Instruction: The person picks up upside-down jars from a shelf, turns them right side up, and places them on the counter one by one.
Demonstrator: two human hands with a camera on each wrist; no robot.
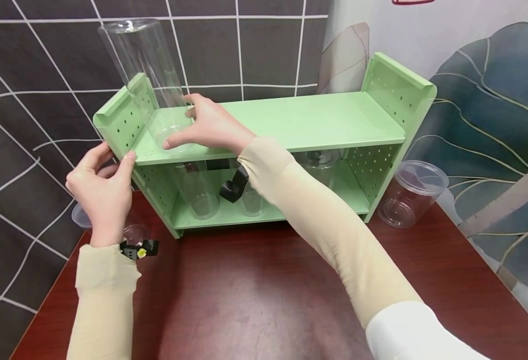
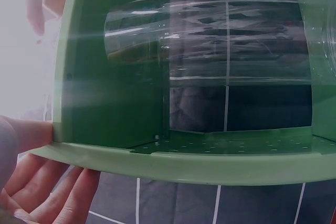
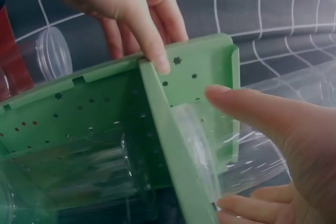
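Note:
A tall clear plastic jar (image 1: 148,65) stands at the left end of the upper board of a green rack (image 1: 309,117). My right hand (image 1: 214,122) holds it low down, with the thumb on the near side and the fingers round the far side. In the right wrist view, the jar's rimmed lower end (image 3: 197,153) sits against the green board. My left hand (image 1: 103,180) grips the front edge of the rack's left side panel (image 1: 121,120), thumb in front. The left wrist view shows its fingers (image 2: 79,195) outside that panel.
Several clear jars, among them one at the left (image 1: 198,192) and one at the right (image 1: 320,167), stand on the lower shelf. A wide lidded jar (image 1: 410,195) is on the red-brown table (image 1: 264,295) right of the rack. Another clear jar (image 3: 52,56) lies beyond its left side. A dark tiled wall (image 1: 264,60) rises behind.

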